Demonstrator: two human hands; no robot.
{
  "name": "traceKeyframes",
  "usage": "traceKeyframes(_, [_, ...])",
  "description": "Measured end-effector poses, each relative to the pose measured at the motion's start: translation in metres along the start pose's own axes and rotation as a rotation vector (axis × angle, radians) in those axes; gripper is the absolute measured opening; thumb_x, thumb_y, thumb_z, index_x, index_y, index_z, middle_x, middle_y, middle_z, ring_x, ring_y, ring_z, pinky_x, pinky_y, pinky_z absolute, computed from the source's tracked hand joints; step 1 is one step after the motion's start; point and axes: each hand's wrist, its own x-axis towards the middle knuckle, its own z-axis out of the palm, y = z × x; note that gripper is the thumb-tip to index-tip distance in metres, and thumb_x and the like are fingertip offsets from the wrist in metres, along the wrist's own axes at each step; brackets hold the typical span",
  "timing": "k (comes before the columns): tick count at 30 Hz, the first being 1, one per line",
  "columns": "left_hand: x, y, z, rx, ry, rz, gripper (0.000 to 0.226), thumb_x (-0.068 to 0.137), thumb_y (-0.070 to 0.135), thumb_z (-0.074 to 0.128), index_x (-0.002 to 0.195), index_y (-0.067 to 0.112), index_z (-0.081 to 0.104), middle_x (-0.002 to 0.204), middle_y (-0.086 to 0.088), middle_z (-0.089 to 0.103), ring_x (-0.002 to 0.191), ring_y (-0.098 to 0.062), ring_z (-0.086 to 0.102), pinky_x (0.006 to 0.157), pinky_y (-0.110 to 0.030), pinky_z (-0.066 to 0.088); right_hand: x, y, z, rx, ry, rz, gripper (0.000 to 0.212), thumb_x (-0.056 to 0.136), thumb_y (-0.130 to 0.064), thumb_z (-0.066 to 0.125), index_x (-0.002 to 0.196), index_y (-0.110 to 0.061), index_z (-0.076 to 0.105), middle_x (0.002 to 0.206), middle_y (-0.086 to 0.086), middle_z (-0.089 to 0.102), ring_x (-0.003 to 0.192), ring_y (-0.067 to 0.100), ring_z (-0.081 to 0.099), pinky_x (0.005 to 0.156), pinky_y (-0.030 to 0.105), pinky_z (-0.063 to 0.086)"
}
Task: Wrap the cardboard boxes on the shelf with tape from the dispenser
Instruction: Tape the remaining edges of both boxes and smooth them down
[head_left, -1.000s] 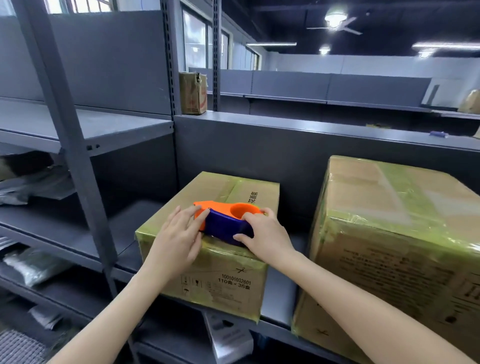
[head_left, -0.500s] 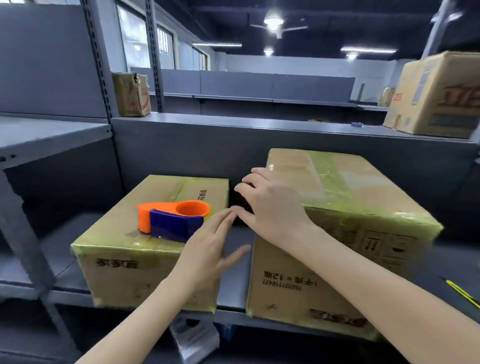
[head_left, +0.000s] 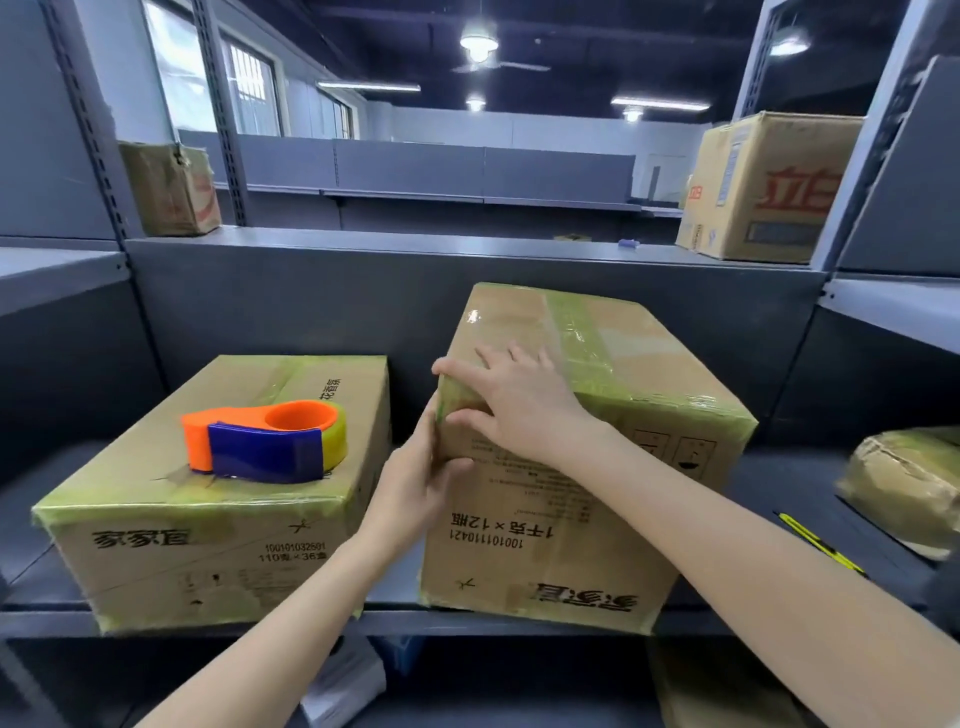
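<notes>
While dispenser (head_left: 265, 449) lay idle on left box (head_left: 156, 551) | left hand (head_left: 415, 483), right hand (head_left: 519, 410) flat-fingered on right box (head_left: 660, 374) | both part-taped, likely unfinished

Centre frame: taller cardboard box (head_left: 613, 467), print upside down, green-tinted tape over top and edges, standing on grey shelf (head_left: 779, 488). Right hand (head_left: 514, 410) flat across its upper-left front corner, fingers spread on top, thumb on the front face. Left hand (head_left: 415, 483) pressed against the same corner's left edge, fingers straight.

Lower left: lower cardboard box (head_left: 208, 540), just beside, apart. Tape dispenser (head_left: 265, 441), orange and blue, lies on its top; neither hand touches it.

Right edge: crumpled taped box (head_left: 909, 483); thin yellow tool (head_left: 815, 543) lies on the shelf before it.
</notes>
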Motion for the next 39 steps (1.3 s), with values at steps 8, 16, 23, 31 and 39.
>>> traceKeyframes(8, [0.048, 0.083, -0.018, 0.552, -0.01, 0.296, 0.07, 0.09, 0.035, 0.057, 0.145, 0.045, 0.015, 0.121, 0.005, 0.061, 0.104, -0.024, 0.059, 0.078, -0.034, 0.047, -0.037, 0.061, -0.038, 0.469, 0.458, 0.031, 0.045, 0.088, -0.041, 0.059, 0.13, -0.033, 0.043, 0.116, -0.009, 0.055, 0.105, 0.012, 0.05, 0.088, 0.032, 0.044])
traceKeyframes(16, [0.07, 0.114, 0.037, 0.506, -0.128, 0.381, 0.06, 0.089, 0.043, 0.055, 0.142, 0.046, 0.027, 0.148, 0.018, 0.032, 0.134, -0.009, 0.035, 0.103, -0.031, 0.037, -0.083, 0.13, -0.021, 0.709, 0.477, 0.207, 0.047, 0.083, -0.039, 0.066, 0.122, -0.036, 0.039, 0.122, -0.001, 0.056, 0.107, 0.02, 0.056, 0.094, 0.045, 0.046])
traceKeyframes(23, [0.067, 0.11, 0.084, 0.837, -0.272, 0.323, 0.071, 0.088, 0.058, 0.045, 0.148, 0.03, 0.02, 0.155, 0.001, 0.021, 0.14, -0.023, 0.023, 0.111, -0.043, 0.024, -0.136, 0.185, -0.001, 0.745, 0.313, 0.375, 0.058, 0.084, -0.033, 0.066, 0.136, -0.037, 0.041, 0.132, -0.015, 0.047, 0.119, 0.009, 0.046, 0.095, 0.024, 0.037])
traceKeyframes(31, [0.057, 0.101, 0.124, 0.968, -0.192, 0.517, 0.064, 0.065, 0.055, 0.072, 0.114, 0.015, 0.065, 0.113, -0.009, 0.067, 0.099, -0.03, 0.065, 0.08, -0.047, 0.054, -0.167, 0.21, 0.035, 0.817, 0.149, 0.446, 0.062, 0.083, -0.031, 0.068, 0.139, -0.036, 0.04, 0.14, -0.008, 0.047, 0.126, 0.007, 0.043, 0.099, 0.022, 0.036])
traceKeyframes(39, [0.053, 0.083, 0.094, 1.021, -0.171, 0.326, 0.09, 0.059, 0.075, 0.059, 0.134, 0.025, 0.052, 0.131, -0.001, 0.058, 0.12, -0.026, 0.055, 0.099, -0.048, 0.042, -0.157, 0.205, 0.015, 0.341, -0.076, 0.45, 0.079, 0.081, -0.061, 0.057, 0.147, -0.039, 0.02, 0.155, 0.001, 0.024, 0.142, 0.019, 0.022, 0.11, 0.042, 0.028])
